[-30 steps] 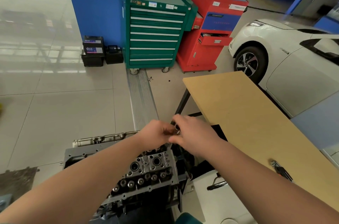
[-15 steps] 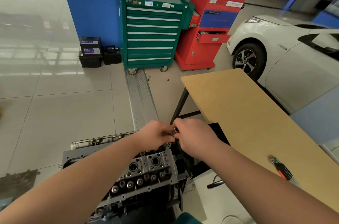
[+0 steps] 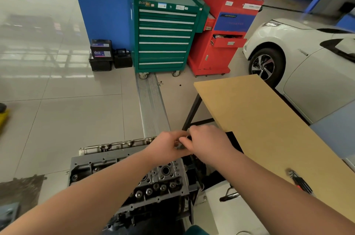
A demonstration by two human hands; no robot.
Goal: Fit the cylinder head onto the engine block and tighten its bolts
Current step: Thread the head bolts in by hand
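I keep both hands together above the cylinder head (image 3: 163, 179) so nothing drops. My left hand (image 3: 165, 145) and right hand (image 3: 207, 143) pinch one small metal piece (image 3: 181, 141) between curled fingertips, probably a bolt or socket.

Labels on battery (image 3: 101, 50), tool cabinets too blurred; unreadable.

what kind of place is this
Most likely a car repair workshop: rolling tool cabinets, green and red, stand by the wall, a white car is parked at right, and an engine sits in front.
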